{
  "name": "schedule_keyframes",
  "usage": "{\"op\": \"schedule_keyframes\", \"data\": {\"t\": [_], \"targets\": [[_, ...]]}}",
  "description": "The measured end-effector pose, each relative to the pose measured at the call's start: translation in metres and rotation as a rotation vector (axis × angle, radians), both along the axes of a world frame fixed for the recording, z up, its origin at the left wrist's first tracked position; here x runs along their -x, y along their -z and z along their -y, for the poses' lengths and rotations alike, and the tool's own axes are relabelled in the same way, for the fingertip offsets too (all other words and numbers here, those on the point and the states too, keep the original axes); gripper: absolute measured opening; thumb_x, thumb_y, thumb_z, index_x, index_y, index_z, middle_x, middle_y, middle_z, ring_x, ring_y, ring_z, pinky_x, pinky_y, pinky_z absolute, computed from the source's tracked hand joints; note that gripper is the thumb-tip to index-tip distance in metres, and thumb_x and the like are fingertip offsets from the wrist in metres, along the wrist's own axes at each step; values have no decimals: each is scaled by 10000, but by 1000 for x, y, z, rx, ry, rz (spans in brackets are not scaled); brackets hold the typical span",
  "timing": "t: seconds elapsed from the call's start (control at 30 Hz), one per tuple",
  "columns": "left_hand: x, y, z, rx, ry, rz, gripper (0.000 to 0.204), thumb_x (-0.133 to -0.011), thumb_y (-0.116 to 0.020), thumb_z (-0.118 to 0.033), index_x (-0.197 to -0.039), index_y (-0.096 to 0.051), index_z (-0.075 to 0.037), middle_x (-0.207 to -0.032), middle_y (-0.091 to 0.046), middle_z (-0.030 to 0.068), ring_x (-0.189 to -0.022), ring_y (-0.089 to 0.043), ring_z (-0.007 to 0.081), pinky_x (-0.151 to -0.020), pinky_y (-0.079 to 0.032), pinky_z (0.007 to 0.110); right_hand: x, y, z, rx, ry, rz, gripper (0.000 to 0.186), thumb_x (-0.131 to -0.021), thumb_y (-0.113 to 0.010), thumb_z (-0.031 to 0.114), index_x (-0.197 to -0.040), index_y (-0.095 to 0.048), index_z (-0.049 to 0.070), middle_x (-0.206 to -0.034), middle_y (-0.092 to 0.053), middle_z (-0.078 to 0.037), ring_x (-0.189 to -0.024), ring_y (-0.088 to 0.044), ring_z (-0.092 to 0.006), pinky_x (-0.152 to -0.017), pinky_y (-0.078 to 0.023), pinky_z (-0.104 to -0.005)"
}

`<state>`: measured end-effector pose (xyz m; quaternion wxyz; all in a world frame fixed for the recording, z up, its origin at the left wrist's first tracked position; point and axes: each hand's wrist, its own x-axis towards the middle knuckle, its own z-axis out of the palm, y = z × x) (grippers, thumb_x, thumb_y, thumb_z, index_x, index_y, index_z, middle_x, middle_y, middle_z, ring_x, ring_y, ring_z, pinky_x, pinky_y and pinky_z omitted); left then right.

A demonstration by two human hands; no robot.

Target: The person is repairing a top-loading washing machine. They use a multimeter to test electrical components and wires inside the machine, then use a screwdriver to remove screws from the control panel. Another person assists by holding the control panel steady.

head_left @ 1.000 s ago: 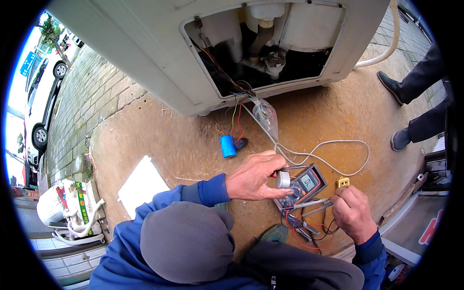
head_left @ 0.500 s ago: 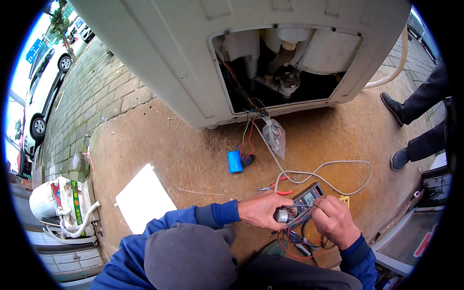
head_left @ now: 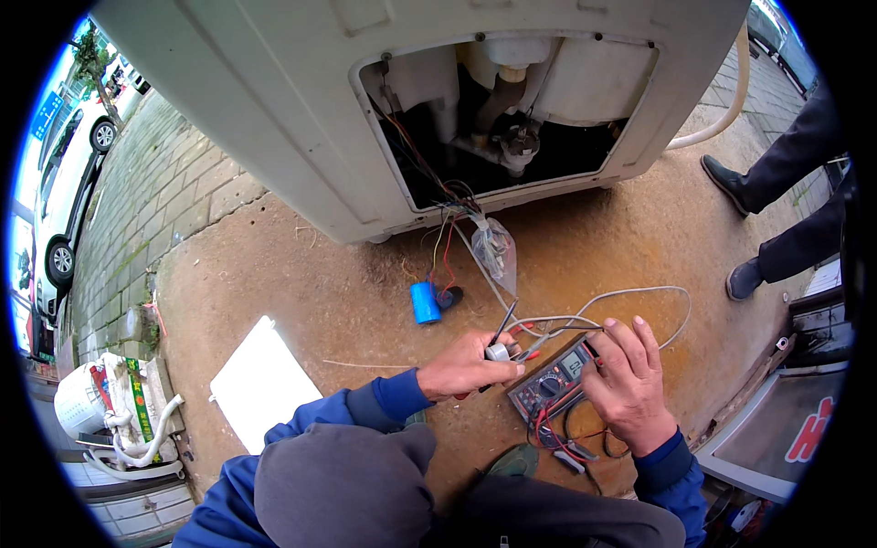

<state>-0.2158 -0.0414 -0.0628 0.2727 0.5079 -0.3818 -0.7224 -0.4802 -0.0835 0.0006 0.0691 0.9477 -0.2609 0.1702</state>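
Note:
My left hand (head_left: 468,367) is closed round a pale grey, round-ended piece (head_left: 497,353) that looks like a power plug. A dark thin test probe (head_left: 503,321) sticks up beside it. My right hand (head_left: 630,388) is raised over the multimeter (head_left: 550,384), its fingers at the end of another dark, thin probe that points left toward the plug. The meter lies tilted on the ground, its display lit. Its red and black leads (head_left: 571,443) coil below the right hand. Red-handled pliers lie partly hidden behind the left hand.
Ahead stands a white appliance (head_left: 301,137) with an opened panel, wires hanging out. A blue cylinder (head_left: 425,303), a plastic bag (head_left: 495,256) and a looped grey cable (head_left: 639,290) lie before it. A white panel (head_left: 265,384) is at left; another person's legs (head_left: 795,173) stand at right.
My left hand has moved left and up with the plug, away from the meter. My right hand's fingers have opened out and lifted, uncovering more of the meter. The whole view has shifted slightly.

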Motion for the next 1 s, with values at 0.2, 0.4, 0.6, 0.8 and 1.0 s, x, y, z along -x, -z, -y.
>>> {"op": "schedule_keyframes", "data": {"t": [0.2, 0.4, 0.6, 0.8, 1.0], "targets": [[22, -7, -2, -4, 233, -69, 298, -902, -799, -285, -1074, -677, -74, -730, -595, -47, -547, -527, 36, -448, -391, 232, -34, 16, -16, -117, -108, 131, 73, -828, -674, 165, -807, -654, 98, -1369, -635, -114, -1353, -561, -309, -1145, -436, -545], [30, 5, -10, 10, 19, -180, 336, -904, -783, -267, -1146, -658, -70, -819, -642, -18, -616, -575, 57, -516, -425, 226, -37, 26, -25, 16, 42, 386, 130, -848, -741, 105, -968, -713, 65, -1249, -666, -111, -1123, -675, -315, -962, -534, -476], [25, 25, -10, -78, -411, -349, 315, -925, -802, -164, -1185, -661, -56, -1014, -722, 19, -850, -650, 78, -724, -506, 240, -24, 53, -68, -1364, 105, 400, 293, -989, -716, 292, -1042, -645, 12, -743, -616, -86, -624, -626, -183, -570, -495, -332], [33, 24, -17, -64, -296, -330, 425, -940, -781, -190, -1267, -581, -6, -966, -703, 37, -839, -649, 73, -621, -495, 220, -19, 82, -73, -1719, 434, 916, 703, -1051, -483, 662, -1234, -584, -9, -760, -579, -11, -618, -557, -89, -569, -449, -254], [31, 11, -21, -37, -60, -214, 251, -923, -791, -198, -1089, -668, -54, -877, -659, -23, -764, -581, 44, -656, -461, 243, -32, 77, -64, -1506, 461, 1356, 663, -1098, -470, 490, -1476, -498, -53, -1044, -639, -124, -839, -640, -164, -694, -519, -272]]}}
